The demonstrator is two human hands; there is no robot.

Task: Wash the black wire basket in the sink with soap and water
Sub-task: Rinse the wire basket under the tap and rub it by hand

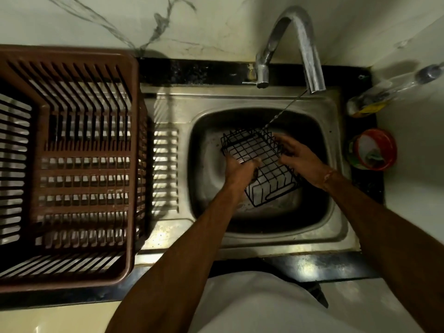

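While the left hand (240, 168) curls its fingers around one long edge of the black rectangular wire basket (260, 164), the right hand (296, 153) grips the opposite side, holding it tilted inside the stainless steel sink (336, 227), under a thin stream from the curved chrome tap (300, 42).

One wire basket (259, 164), two hands (240, 168) (298, 152), one tap (295, 44), one brown crate (69, 164), one bottle (384, 97) and one tub (374, 150) beside the sink (336, 236).
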